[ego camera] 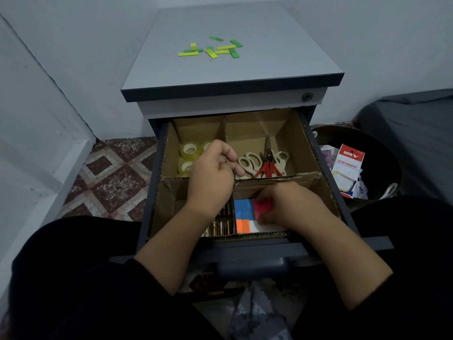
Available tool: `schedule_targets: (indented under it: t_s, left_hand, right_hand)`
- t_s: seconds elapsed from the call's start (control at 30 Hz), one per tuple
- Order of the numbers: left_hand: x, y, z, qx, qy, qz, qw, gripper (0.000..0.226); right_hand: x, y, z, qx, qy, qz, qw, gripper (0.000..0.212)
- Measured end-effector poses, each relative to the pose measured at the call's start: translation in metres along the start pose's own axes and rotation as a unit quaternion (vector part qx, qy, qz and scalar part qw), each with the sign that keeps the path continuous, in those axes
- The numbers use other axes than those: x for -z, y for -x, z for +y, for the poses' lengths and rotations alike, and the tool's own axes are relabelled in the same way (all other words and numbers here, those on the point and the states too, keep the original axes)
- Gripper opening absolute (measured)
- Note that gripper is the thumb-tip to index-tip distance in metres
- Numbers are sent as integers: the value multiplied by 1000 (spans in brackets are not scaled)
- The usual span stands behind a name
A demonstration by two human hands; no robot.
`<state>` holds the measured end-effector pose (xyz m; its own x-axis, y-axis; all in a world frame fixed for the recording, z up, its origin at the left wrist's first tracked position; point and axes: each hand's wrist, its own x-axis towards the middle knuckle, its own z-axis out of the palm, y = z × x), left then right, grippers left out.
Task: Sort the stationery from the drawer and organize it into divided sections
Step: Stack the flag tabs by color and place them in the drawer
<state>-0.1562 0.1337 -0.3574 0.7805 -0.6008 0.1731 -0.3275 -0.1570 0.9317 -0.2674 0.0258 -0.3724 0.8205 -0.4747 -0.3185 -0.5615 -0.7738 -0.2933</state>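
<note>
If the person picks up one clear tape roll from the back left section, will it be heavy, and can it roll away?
The clear tape rolls look like small hollow rings, so one is probably light and stiff. Set on its edge it could roll; lying flat, as they seem to lie in the cardboard divider, it should stay. The glossy surface may be slightly slippery.

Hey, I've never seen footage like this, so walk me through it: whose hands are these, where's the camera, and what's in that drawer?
There is no machine here. A person wears a camera on the head, looking down at their own hands over an open drawer fitted with cardboard dividers. Far left section: clear tape rolls. Far right: scissors. Near left: batteries. Near right: coloured sticky notes. The right hand grips a red pad there. The left hand hovers with curled fingers, apparently holding nothing. Green and yellow strips lie on the cabinet top.
</note>
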Motion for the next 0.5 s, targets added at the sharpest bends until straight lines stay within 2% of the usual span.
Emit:
schedule_targets:
  t_s: [0.5]
  left_hand:
    - [0,1,1,3,0,-6,1000,40]
  right_hand:
    - [-2,-1,3,1,-3,21,1000,41]
